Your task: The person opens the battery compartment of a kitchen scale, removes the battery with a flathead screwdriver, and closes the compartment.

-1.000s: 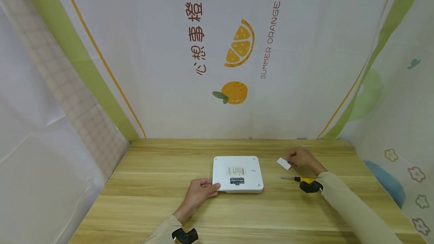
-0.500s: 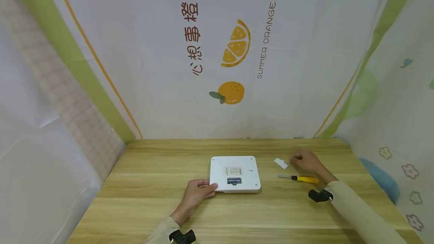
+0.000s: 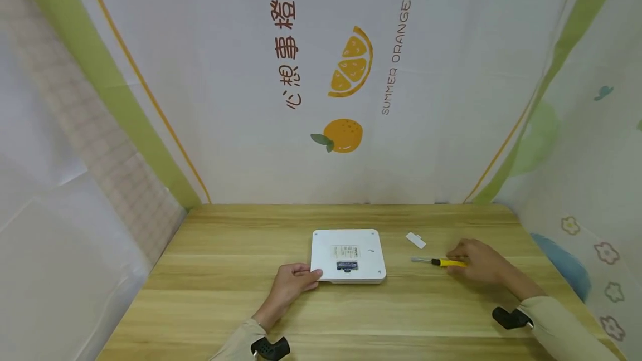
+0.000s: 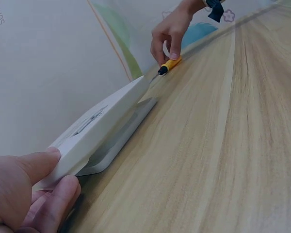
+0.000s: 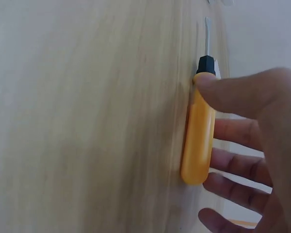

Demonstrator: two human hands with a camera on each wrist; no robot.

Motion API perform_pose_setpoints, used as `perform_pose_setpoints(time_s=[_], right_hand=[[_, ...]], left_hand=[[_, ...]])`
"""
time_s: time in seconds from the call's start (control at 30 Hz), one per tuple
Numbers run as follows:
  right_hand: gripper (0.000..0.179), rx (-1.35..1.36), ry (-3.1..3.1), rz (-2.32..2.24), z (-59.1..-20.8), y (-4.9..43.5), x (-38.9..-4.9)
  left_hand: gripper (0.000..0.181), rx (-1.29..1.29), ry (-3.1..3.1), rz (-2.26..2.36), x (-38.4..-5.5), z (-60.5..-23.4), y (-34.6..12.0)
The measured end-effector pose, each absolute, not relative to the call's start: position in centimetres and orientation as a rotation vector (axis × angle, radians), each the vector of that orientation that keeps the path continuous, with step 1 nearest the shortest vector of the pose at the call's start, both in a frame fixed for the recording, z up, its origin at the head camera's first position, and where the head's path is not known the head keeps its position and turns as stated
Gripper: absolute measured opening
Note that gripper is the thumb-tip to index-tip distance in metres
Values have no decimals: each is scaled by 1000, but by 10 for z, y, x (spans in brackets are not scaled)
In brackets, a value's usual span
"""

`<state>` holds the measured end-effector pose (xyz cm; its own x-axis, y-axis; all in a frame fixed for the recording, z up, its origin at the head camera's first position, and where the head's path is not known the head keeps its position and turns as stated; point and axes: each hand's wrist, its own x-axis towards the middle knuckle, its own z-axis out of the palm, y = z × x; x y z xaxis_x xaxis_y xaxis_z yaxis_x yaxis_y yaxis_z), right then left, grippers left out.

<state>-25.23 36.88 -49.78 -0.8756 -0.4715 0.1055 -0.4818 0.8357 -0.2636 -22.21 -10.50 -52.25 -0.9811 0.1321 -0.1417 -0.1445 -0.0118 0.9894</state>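
Note:
My left hand (image 3: pixel 293 286) grips the near left corner of a flat white device (image 3: pixel 326 243), thumb on top and fingers underneath. The device has rounded corners, a printed label and an uncovered battery compartment (image 3: pixel 347 266) with batteries in it. In the left wrist view, the device (image 4: pixel 121 104) is seen edge-on, with a gap above a pale lower part. My right hand (image 3: pixel 478 263) pinches the yellow handle of a screwdriver (image 3: pixel 442 262). In the right wrist view, the thumb lies near the black collar of the screwdriver (image 5: pixel 199 141). Whether its tip touches the table is unclear.
A small white battery cover (image 3: pixel 416 240) lies on the wooden table (image 3: pixel 241 316), beyond the screwdriver. Printed cloth (image 3: pixel 431 144) hangs at the table's back edge, with more cloth on both sides.
My right hand has left the battery cover, drawn back towards me and to the right, and taken hold of the screwdriver handle. The left hand keeps its grip on the white device.

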Motion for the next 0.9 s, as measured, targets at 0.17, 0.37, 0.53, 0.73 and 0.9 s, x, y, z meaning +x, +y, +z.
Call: perform_pose_setpoints(time_s=[0.17,0.37,0.53,0.73,0.9], right_hand=[[27,842,-2899,502,-500,372,-250],[24,788,-2891,565,-503,379,-251],[27,561,-2912,743,-490,377,-243],[26,382,-2815,1102,-466,359,-233],[25,354,-2726,1194,-450,332,-226]], left_hand=[[37,-14,2062,2103,-223,-523,-105],[38,-11,2060,2098,-223,-522,-105],[39,4,2064,2091,-222,-520,-104],[37,-3,2059,2096,-222,-522,-104],[37,3,2045,2110,-223,-522,-105]])
